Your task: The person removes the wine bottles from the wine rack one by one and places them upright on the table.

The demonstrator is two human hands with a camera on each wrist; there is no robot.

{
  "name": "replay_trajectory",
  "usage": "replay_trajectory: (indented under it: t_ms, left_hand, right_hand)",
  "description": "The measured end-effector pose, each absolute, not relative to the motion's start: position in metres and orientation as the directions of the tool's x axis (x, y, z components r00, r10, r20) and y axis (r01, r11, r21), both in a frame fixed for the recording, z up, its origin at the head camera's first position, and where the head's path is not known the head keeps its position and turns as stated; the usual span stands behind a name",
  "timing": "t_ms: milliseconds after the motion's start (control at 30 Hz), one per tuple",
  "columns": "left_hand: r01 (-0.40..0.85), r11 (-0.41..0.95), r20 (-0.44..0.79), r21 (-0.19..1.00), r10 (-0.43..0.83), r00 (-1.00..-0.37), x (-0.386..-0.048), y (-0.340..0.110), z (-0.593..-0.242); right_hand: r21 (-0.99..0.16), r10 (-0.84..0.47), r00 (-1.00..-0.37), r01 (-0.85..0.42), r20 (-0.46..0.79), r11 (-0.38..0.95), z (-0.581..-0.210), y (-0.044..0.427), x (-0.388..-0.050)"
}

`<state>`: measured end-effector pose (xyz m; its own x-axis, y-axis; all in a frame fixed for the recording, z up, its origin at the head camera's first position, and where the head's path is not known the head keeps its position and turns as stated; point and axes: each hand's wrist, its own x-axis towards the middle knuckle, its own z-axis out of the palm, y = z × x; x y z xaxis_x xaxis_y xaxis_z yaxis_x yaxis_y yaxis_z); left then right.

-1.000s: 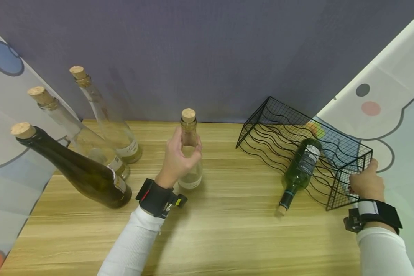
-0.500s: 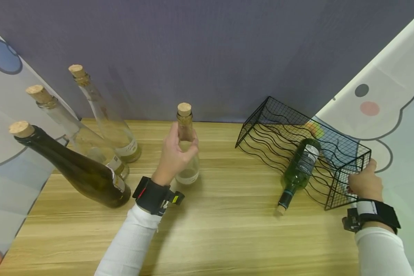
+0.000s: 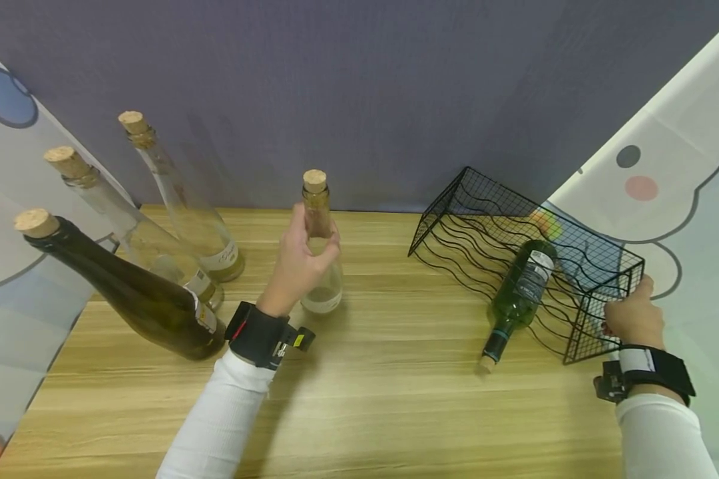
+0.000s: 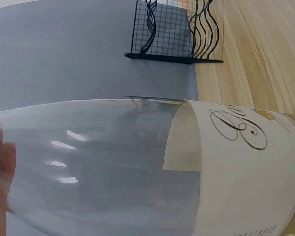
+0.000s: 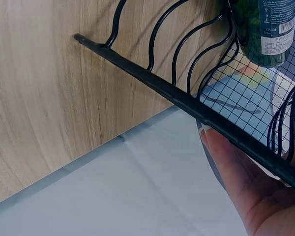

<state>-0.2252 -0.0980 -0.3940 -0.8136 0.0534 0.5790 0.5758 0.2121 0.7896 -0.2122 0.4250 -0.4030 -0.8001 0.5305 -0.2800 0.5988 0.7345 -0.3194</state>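
Note:
In the head view, my left hand (image 3: 299, 259) grips a clear glass bottle (image 3: 323, 293) round its neck, below the cork. The bottle is upright; I cannot tell whether its base touches the table. Its cream label (image 4: 246, 172) fills much of the left wrist view. My right hand (image 3: 637, 320) holds the right end of a black wire wine rack (image 5: 187, 103), thumb on one side of the frame and fingers on the other. A corked green wine bottle (image 3: 518, 293) lies in the rack, its neck jutting out toward the front.
To the left stand a dark wine bottle (image 3: 144, 299) and two clear corked bottles, one nearer (image 3: 150, 236) and one farther back (image 3: 194, 219). A grey wall panel (image 3: 359, 100) rises behind the wooden table (image 3: 407, 372). Printed white sheets flank both sides.
My left hand has carried the clear bottle slightly left and toward the back wall. The right hand and the rack stay where they were, apart from a slight shift of the view.

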Motion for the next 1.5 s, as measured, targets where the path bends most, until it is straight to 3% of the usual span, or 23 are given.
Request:
replay_trajectory:
  t_ms: [600,1300,1500]
  left_hand:
    - [0.433,0.200,0.445,0.879,-0.017,-0.896,-0.236,-0.117,-0.388]
    - [0.463,0.302,0.524,0.833,-0.166,-0.835,-0.249,-0.147,-0.392]
    - [0.470,0.279,0.532,0.838,-0.224,-0.816,-0.252,-0.158,-0.392]
  right_hand:
    - [-0.312,0.528,-0.799,0.599,-0.288,0.737,-0.405,0.426,-0.213]
    - [-0.324,0.518,-0.809,0.587,-0.279,0.742,-0.404,0.427,-0.212]
    - [-0.327,0.511,-0.810,0.585,-0.288,0.742,-0.403,0.427,-0.212]
